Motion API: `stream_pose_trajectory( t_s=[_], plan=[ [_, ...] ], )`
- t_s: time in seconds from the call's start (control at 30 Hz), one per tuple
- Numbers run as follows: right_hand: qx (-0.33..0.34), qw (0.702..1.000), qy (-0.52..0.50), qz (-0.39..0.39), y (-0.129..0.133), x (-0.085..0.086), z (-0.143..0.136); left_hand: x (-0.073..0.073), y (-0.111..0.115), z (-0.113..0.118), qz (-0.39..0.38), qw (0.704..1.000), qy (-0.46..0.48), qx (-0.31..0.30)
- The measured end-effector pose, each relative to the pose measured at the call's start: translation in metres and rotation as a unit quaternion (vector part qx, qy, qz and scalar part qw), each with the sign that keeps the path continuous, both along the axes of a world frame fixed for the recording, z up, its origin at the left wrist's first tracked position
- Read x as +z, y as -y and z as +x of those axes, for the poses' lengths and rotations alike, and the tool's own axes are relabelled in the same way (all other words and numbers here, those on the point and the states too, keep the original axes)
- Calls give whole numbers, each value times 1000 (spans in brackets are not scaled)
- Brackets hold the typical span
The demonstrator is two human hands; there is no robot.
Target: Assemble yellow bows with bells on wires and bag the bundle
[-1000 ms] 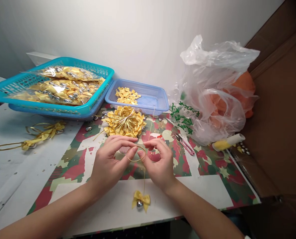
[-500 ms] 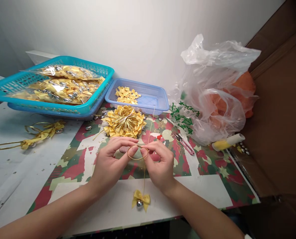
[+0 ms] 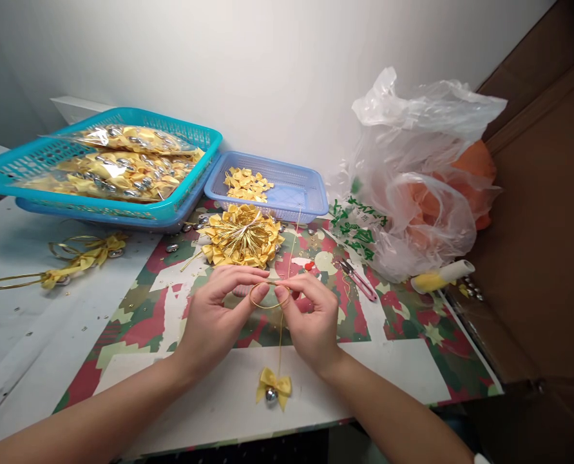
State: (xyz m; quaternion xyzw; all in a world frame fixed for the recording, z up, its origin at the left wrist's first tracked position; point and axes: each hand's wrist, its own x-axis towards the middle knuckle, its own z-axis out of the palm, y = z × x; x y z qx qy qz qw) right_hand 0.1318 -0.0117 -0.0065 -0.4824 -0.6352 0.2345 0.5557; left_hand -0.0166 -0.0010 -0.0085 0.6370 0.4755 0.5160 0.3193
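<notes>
Over the middle of the table, my left hand [image 3: 221,309] pinches the left side of a thin gold ring [image 3: 269,307] between thumb and fingers. My right hand [image 3: 310,316] pinches the same ring on its right side, and the fingertips of both hands nearly meet at its top. A gold cord [image 3: 281,345] runs down by my right thumb to a yellow bow [image 3: 281,385] with a silver bell [image 3: 271,394], lying near the table's front edge. Beyond my hands lies a bundle of yellow bows with gold cords [image 3: 243,236].
At the back left, a teal basket [image 3: 171,209] holds bagged bows; beside it a blue basket [image 3: 310,209] holds loose yellow bows. Pink-handled snips [image 3: 364,287], a plastic bag [image 3: 412,161] and a roll [image 3: 444,276] are on the right. Looped bow pieces [image 3: 86,258] lie left.
The ring has shifted very slightly to the right and up between my fingers. Both hands keep their pinch, and the bow with the bell lies where it was.
</notes>
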Motion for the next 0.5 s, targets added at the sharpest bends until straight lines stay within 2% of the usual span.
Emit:
stream_pose_trajectory(
  t_s=[0.5],
  plan=[
    [0,1000,-13,-19,-1,-1,0,-2,1,1,15,1000,-4,1]
  ],
)
